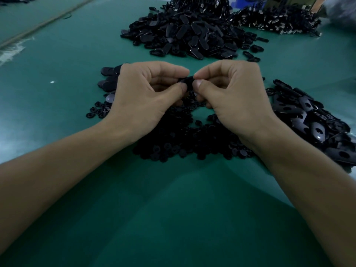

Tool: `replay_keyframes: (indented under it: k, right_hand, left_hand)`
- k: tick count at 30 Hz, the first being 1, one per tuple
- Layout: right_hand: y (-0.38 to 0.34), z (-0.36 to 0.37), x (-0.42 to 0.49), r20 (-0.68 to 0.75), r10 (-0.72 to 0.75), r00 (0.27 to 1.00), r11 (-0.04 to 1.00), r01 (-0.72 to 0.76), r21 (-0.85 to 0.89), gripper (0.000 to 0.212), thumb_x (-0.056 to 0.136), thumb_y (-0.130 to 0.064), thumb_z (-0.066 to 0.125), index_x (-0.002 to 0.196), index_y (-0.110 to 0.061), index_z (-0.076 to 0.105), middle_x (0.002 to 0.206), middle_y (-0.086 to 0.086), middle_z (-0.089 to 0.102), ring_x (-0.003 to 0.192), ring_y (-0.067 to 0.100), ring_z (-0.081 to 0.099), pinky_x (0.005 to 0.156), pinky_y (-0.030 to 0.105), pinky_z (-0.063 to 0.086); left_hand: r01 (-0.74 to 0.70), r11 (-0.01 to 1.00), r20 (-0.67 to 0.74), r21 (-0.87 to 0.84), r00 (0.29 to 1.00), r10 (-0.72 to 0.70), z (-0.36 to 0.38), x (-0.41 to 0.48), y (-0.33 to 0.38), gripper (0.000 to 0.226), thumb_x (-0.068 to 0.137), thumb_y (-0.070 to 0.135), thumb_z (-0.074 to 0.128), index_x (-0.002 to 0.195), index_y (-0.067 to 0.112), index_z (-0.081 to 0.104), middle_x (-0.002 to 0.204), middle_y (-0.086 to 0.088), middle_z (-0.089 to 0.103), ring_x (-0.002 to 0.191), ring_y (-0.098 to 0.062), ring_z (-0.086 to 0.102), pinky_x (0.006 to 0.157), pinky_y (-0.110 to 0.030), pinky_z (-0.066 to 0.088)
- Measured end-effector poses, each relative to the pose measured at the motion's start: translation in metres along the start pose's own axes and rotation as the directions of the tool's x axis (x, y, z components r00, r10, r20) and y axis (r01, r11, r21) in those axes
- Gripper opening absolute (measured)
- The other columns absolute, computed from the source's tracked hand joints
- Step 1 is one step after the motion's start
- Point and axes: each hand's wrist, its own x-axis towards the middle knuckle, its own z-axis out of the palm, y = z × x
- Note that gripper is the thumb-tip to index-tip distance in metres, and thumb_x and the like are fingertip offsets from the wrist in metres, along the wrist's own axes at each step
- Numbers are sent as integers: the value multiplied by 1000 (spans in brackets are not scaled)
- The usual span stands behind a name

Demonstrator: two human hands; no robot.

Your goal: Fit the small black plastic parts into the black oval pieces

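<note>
Both hands meet above the middle of the green table (173,209), and between them sits one black oval piece (185,80), raised off the surface. The left hand (146,93) pinches one end between thumb and curled forefinger, and the right hand (231,93) pinches the other end the same way, thumbnail against the plastic. Held at both ends, the piece is steadied so a thumb can press on it, which suggests a small part is being pushed home, though the fingers hide whether one is in it. The heap of small parts (185,139) lies right under the wrists, round, dull and knobbly, with a bare gap in its middle, likely kept there for a short reach. A pile of ovals (312,120), each with a slot, lies just right of the right hand, flat, smooth and faintly shiny; a few more ovals (107,81) show beyond the left hand. Farther back rises a big mound (185,35) of the same glossy ovals, and to its right a spread of black bits (279,22) with pale metal glints. The table cover looks matte
</note>
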Motion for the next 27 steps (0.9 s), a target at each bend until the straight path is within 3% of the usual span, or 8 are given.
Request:
replay_keyframes:
  k: [7, 16, 19, 24, 27]
  right_hand:
    - [-1, 5, -4, -17, -51, 999, 995, 49, -83, 21, 91, -13, 71, 82, -31, 67, 72, -11, 69, 67, -1, 66, 64, 14, 49]
    - [-3, 7, -9, -35, -127, 991, 984, 122, -127, 12, 88, -9, 75, 95, -17, 79, 83, -16, 72, 77, -5, 68, 71, 7, 50]
    - [-3, 5, -9, -4, -133, 991, 987, 132, -91, 13, 86, -9, 77, 95, -18, 80, 84, -15, 72, 75, -5, 66, 70, 7, 48]
    - [-1, -1, -6, 40, -134, 990, 990, 136, -44, 15, 86, -12, 77, 88, -27, 77, 79, -13, 70, 70, 3, 62, 66, 14, 50]
    - [0, -5, -2, 75, -107, 991, 994, 108, -19, 14, 87, -13, 76, 86, -27, 75, 82, -5, 74, 77, 14, 68, 75, 29, 58]
  left_hand:
    - [8, 1000, -4, -10, 1000, -8, 0, 1, 0, 21, 84, 6, 74, 91, 26, 73, 83, 7, 77, 76, -9, 74, 72, -21, 58]
    - [4, 998, 0, 61, 1000, -4, -1, 0, 1, 16, 88, 5, 71, 95, 20, 72, 89, -1, 76, 77, -13, 75, 72, -25, 60]
    - [32, 999, -17, 17, 999, -32, -2, 1, 1, 15, 88, 4, 73, 94, 18, 72, 85, 1, 77, 73, -12, 74, 66, -21, 58]
    - [67, 997, -22, -43, 997, -68, -3, 2, 0, 16, 84, 7, 77, 91, 21, 73, 78, 4, 77, 69, -11, 73, 61, -17, 54]
    - [69, 997, 6, -38, 998, -69, -3, 3, 1, 15, 82, 11, 78, 89, 23, 72, 75, 6, 77, 66, -8, 72, 58, -15, 52]
